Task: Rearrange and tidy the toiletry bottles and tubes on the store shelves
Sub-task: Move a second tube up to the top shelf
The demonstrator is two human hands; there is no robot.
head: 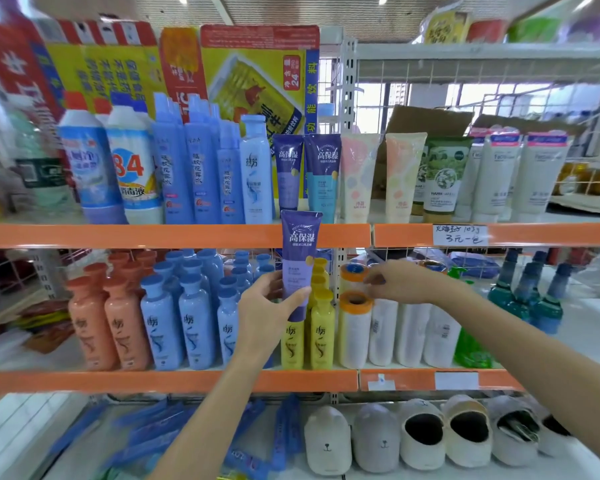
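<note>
My left hand (pixel 269 308) grips a purple tube (pixel 300 258) by its lower part, upright with the cap down, in front of the orange edge of the upper shelf (pixel 153 235). Two matching tubes, one purple (pixel 288 171) and one teal (pixel 323 176), stand on that shelf just above it. My right hand (pixel 400 282) reaches into the middle shelf, its fingertips at the orange-capped rolls (pixel 354 327); whether it holds one I cannot tell. Yellow bottles (pixel 321 327) stand between my two hands.
The upper shelf also carries blue bottles (pixel 201 168), pastel tubes (pixel 359 174), a green tube (pixel 442 174) and white tubes (pixel 534 174). Orange bottles (pixel 108 323), blue bottles (pixel 177 320) and green bottles (pixel 523 296) fill the middle shelf. Slippers (pixel 423 434) lie on the bottom shelf.
</note>
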